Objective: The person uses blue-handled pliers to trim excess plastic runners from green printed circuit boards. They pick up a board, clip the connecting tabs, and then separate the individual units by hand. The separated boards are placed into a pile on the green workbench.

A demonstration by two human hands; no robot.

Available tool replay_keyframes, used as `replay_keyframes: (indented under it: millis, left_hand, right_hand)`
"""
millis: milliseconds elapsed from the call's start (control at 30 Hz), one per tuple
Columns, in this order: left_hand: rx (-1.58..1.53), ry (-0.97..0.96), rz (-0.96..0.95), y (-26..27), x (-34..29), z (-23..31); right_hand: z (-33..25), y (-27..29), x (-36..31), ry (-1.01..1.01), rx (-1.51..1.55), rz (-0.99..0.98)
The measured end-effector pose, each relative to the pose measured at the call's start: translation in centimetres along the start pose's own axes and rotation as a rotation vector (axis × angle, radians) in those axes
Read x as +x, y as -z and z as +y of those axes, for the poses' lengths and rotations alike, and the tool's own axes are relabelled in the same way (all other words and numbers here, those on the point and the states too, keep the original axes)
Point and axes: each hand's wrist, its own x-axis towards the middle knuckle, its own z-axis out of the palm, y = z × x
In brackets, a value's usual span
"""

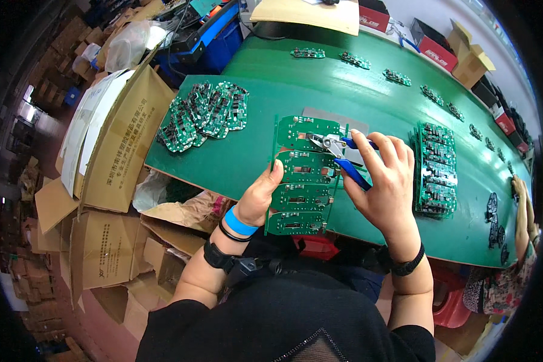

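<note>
A panel of several joined green circuit boards [300, 193] is held up over the green table, gripped along its left edge by my left hand [262, 192], thumb on top. My right hand [385, 178] is closed around blue-handled cutting pliers [351, 172]. The pliers' metal jaws lie over the top board of the panel, near its right side. Under the panel's upper part a grey flat plate [326, 114] lies on the table. To the left is a heap of single circuit boards [206, 114]; to the right stands a stack of whole board panels [435, 172].
Single boards [397, 77] form a curved row along the far and right parts of the green table [271, 72]. A co-worker's hand [519, 186] reaches in at the far right, near dark parts [493, 220]. Cardboard boxes [117, 142] stand at the left.
</note>
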Motion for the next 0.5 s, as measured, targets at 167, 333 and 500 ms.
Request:
replay_keyframes:
  millis: [167, 333, 500]
  left_hand:
    - [0.051, -0.032, -0.004, -0.45, -0.19, 0.10]
    - [0.080, -0.083, -0.022, -0.40, 0.10, -0.03]
    - [0.082, -0.087, -0.027, -0.44, 0.15, 0.00]
  right_hand:
    - [-0.18, 0.62, -0.06, 0.013, -0.045, -0.021]
    - [0.04, 0.47, -0.25, 0.010, -0.059, -0.046]
    - [-0.38, 0.90, -0.04, 0.001, -0.058, -0.014]
